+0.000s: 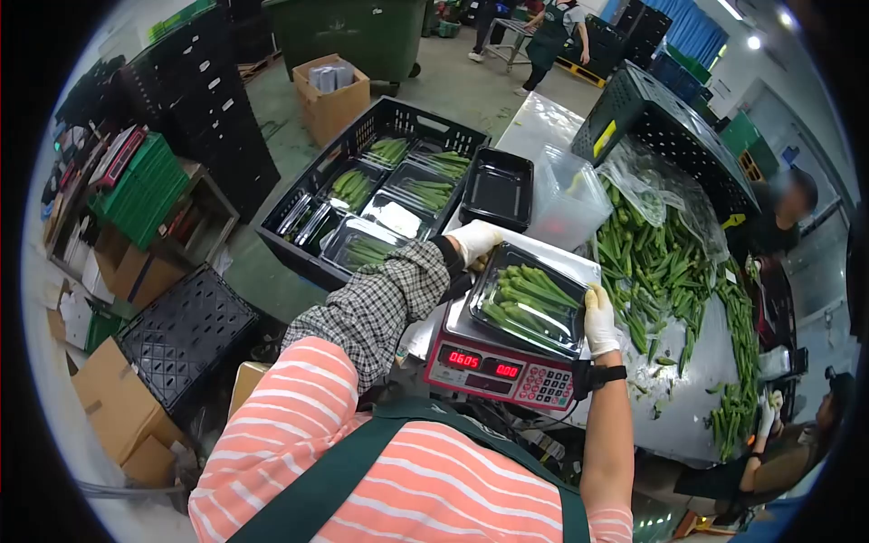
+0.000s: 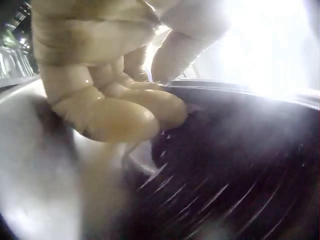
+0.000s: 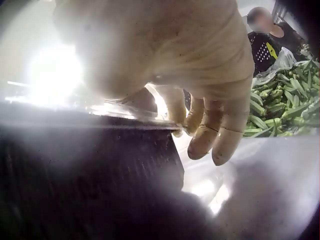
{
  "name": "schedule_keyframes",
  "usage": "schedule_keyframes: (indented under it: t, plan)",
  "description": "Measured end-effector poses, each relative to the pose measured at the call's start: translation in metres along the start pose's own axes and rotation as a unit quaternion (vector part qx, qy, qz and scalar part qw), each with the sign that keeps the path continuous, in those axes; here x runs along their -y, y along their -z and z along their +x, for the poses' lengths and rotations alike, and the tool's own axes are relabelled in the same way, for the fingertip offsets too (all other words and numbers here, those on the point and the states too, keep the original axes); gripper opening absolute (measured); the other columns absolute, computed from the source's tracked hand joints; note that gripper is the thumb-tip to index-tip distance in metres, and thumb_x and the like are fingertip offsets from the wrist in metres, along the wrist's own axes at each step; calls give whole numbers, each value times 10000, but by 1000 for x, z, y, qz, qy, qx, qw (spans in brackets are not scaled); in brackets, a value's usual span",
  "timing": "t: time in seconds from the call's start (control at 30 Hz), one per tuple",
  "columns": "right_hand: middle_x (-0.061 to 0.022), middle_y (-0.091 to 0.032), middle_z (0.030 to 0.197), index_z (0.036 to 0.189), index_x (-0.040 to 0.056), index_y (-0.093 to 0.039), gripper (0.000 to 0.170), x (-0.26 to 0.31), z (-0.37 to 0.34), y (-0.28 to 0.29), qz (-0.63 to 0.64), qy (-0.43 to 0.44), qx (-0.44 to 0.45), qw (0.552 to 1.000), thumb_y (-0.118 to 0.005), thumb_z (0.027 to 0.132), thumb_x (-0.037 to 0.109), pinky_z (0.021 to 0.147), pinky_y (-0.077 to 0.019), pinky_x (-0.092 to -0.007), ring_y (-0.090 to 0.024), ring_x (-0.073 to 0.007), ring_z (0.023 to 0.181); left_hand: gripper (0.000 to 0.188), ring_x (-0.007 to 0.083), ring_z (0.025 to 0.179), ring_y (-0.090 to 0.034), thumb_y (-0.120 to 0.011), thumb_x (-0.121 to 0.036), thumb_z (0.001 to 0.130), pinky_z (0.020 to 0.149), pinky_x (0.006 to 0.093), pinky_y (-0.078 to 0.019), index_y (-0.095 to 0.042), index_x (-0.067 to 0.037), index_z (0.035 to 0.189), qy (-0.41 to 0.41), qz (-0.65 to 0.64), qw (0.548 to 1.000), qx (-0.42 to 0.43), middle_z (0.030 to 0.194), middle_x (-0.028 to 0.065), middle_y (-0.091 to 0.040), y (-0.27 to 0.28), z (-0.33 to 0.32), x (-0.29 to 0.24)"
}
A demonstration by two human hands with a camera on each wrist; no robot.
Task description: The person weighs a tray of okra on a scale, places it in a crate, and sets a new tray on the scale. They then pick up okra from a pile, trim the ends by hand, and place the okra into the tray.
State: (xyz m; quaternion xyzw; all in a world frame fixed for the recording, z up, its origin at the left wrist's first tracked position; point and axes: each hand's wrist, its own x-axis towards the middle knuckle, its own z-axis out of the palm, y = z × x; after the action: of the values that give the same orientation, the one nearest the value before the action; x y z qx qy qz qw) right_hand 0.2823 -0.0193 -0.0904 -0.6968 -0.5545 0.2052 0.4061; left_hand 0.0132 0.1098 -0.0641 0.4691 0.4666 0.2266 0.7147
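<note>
A black plastic tray of okra (image 1: 534,303) under a clear lid sits over the platform of a red digital scale (image 1: 503,368), whose display glows red. My gloved left hand (image 1: 476,242) grips the tray's far-left corner. In the left wrist view, its curled fingers (image 2: 117,120) lie against the dark tray wall. At the right edge, my gloved right hand (image 1: 599,321) holds the rim. The right wrist view shows its fingers (image 3: 205,135) reaching down past the tray's edge, while the palm hides part of the rim.
A black crate (image 1: 294,237) of lidded okra trays stands at left. Behind the scale are an unfilled black tray (image 1: 499,185) and a clear plastic container (image 1: 568,204). Loose okra (image 1: 652,271) spills from a tipped crate (image 1: 665,127) at right. People work at the right side.
</note>
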Motion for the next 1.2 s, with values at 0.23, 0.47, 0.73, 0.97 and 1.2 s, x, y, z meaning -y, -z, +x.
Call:
schedule_keyframes:
  t: [0.23, 0.47, 0.73, 0.97, 1.2]
  plan:
    - [-76, -576, 928, 1120, -3, -526, 340, 3, -9, 10, 135, -48, 4, 990, -413, 944, 265, 748, -429, -250, -533, -135, 829, 259, 135, 482, -549, -512, -284, 879, 409, 241, -450, -568, -33, 846, -26, 98, 995, 9, 691, 73, -587, 16, -9, 0]
    - [-56, -547, 579, 960, 37, -525, 328, 27, -91, 12, 212, -261, 24, 942, -392, 937, 336, 324, -396, -240, -498, -137, 356, 302, 194, 544, -618, -507, -287, 890, 482, 264, -518, -531, 8, 826, 20, 11, 995, 102, 635, 93, -571, 11, -103, 43]
    - [19, -550, 589, 837, 114, -555, 256, 51, -96, -14, 414, -289, -131, 853, -456, 922, 334, 277, -264, -193, -396, -69, 328, 193, 162, 544, -596, -474, -201, 916, 483, 247, -512, -519, -13, 919, -23, -146, 987, 69, 692, 64, -565, -2, -107, 75]
    - [-45, -629, 849, 1068, 42, -551, 307, 145, -65, -51, 470, -76, -58, 877, -466, 920, 298, 379, -389, -174, -568, -82, 566, 438, 158, 977, -553, -586, -370, 847, 883, 404, -413, -513, -49, 1137, -105, -268, 953, 95, 1045, 41, -593, 57, -147, 33]
    - [-65, -558, 891, 1217, 3, -410, 431, 165, -33, -77, 396, -13, 53, 916, -477, 922, 310, 595, -493, -238, -560, -100, 642, 269, 209, 813, -586, -654, -201, 796, 735, 405, -496, -563, -1, 950, -184, -255, 943, -108, 886, 96, -600, 233, -87, 17]
